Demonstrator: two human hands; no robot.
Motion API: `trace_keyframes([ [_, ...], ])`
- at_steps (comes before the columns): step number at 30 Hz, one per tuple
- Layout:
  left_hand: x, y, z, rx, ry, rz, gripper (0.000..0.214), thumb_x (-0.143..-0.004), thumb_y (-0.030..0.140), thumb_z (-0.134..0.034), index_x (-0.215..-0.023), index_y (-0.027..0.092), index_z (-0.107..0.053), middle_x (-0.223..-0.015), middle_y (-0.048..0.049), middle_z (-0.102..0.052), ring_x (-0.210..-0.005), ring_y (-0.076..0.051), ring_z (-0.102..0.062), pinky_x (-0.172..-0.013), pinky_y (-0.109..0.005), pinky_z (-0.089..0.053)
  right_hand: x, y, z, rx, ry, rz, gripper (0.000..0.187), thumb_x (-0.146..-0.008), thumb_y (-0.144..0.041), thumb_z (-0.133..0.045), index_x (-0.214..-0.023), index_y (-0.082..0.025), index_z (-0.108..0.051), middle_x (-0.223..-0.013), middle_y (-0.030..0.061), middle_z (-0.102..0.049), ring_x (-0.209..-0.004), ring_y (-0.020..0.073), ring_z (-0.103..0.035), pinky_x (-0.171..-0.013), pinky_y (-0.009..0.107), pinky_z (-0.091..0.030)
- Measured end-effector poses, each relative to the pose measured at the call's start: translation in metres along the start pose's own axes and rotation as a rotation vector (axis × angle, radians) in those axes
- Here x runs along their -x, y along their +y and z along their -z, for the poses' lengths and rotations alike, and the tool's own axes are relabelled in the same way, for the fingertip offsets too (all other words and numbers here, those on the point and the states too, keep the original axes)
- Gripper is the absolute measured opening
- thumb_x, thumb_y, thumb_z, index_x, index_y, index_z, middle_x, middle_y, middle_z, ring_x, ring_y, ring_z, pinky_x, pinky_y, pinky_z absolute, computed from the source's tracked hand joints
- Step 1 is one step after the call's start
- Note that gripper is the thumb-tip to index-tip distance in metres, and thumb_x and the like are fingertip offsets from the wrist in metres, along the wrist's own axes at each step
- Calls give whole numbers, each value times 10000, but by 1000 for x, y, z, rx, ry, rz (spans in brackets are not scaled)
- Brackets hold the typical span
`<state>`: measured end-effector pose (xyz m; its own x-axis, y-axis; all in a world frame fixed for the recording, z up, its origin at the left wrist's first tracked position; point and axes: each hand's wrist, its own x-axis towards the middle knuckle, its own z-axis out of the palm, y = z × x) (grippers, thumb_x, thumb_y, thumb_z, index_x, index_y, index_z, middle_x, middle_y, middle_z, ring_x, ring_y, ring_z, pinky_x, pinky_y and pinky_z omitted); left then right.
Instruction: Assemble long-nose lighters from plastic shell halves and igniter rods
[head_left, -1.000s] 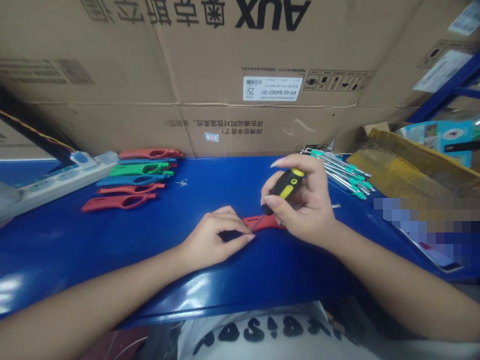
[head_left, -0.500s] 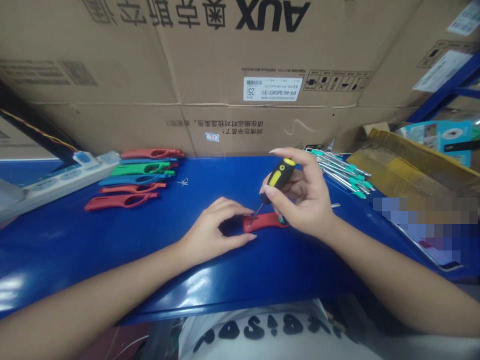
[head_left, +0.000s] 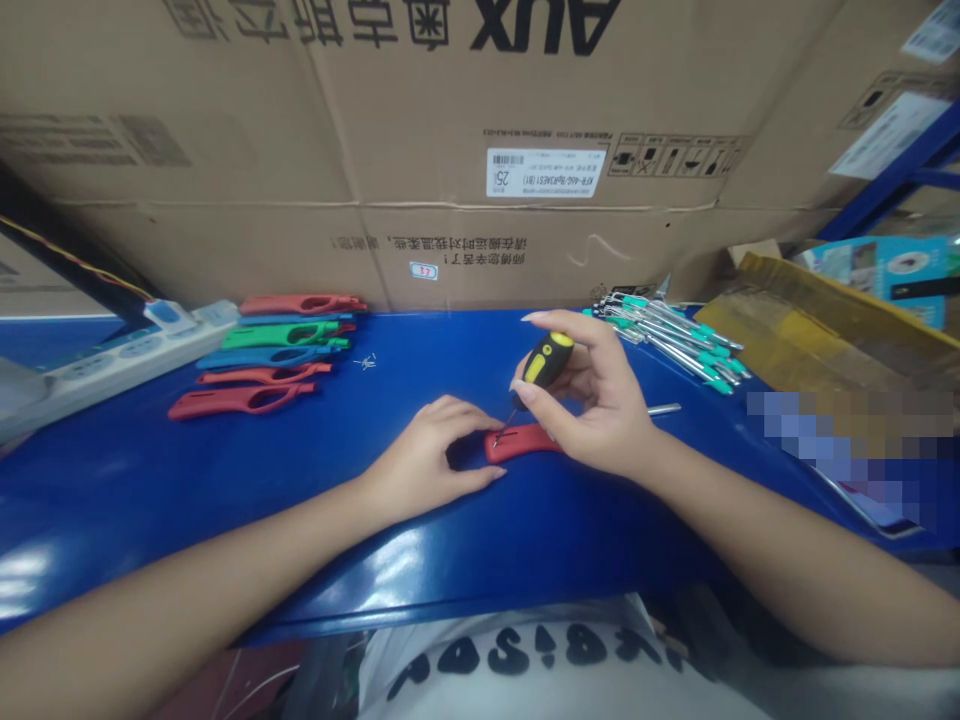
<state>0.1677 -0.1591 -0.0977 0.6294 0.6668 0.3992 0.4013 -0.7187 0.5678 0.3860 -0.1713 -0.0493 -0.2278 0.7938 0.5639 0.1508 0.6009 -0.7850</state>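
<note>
Head camera, and we're right over the action on the blue worktop [head_left: 600,545]! Our right hand [head_left: 600,400] has its fingers wrapped round a black-and-yellow screwdriver [head_left: 549,358], a firm grasp, the handle leaning towards the right and the shaft slanting down to the left. Follow that shaft and we find its tip at the left end of the red handle [head_left: 523,440], just beside a dark slot. The piece itself lies flat, about midway between the worktop's front and back edges, its right end hidden behind our right hand.

Over to our left hand [head_left: 427,455]: thumb below, fingers above, spread around the red handle's left end; whether they press on it, we cannot tell. A silver rod [head_left: 664,409] pokes out just beyond our right hand.

Look to the back left corner, folks: a row of coloured handles [head_left: 232,401], red, blue and green, next to a white power strip [head_left: 127,365]. Tiny pale pieces [head_left: 365,362] are scattered just right of that row. Towards the back right, we've got a heap of metal rods with green ends [head_left: 675,340], and a big cardboard box [head_left: 450,110] stands along the back edge.
</note>
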Motion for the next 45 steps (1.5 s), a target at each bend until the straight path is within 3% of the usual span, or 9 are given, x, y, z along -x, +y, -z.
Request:
trace_keyframes([
  [7, 0, 0, 0, 3, -9, 22, 326, -830, 314, -792, -1131, 211, -718, -1091, -77, -757, -1024, -261, -651, -934, -445, -514, 2, 1, -2, -32, 13, -1, 535, -844, -255, -770, -1328, -354, -566, -1017, 22, -651, -843, 190, -701, -683, 329, -622],
  [16, 0, -1, 0, 7, -22, 27, 321, -844, 287, -776, -1149, 213, -708, -1104, -70, -755, -1043, -267, -657, -948, -447, -501, 5, 1, -1, 60, -34, 102, 522, -903, -229, -700, -1369, -374, -516, -1294, 54, -602, -918, 196, -711, -706, 343, -633],
  [22, 1, -2, 0, -6, -41, 40, 345, -859, 313, -766, -1184, 223, -695, -1139, -77, -745, -1062, -274, -650, -953, -463, -493, 4, 4, 1, 127, -88, 163, 568, -911, -193, -682, -1405, -384, -479, -1237, 46, -647, -925, 199, -705, -753, 364, -621],
  [28, 1, -2, -1, 8, -41, 16, 342, -869, 286, -758, -1193, 206, -685, -1152, -76, -738, -1065, -258, -651, -958, -442, -494, 2, 3, 0, 101, -102, 104, 520, -923, -221, -673, -1393, -355, -496, -1186, 44, -659, -847, 178, -700, -689, 333, -618],
  [34, 1, 0, -1, -2, -49, 8, 291, -893, 282, -739, -1163, 198, -668, -1096, -56, -745, -1013, -232, -667, -922, -401, -507, 1, 9, -1, 126, -64, 291, 536, -896, -176, -696, -1383, -288, -501, -1225, 53, -648, -844, 145, -711, -654, 270, -643],
  [45, 0, 1, -2, -9, -49, 11, 189, -897, 295, -744, -1037, 208, -654, -1042, -28, -729, -1002, -215, -663, -936, -384, -491, 3, 4, 0, 184, -63, 315, 483, -926, -208, -671, -1370, -273, -490, -1004, 9, -677, -781, 124, -717, -646, 225, -641],
])
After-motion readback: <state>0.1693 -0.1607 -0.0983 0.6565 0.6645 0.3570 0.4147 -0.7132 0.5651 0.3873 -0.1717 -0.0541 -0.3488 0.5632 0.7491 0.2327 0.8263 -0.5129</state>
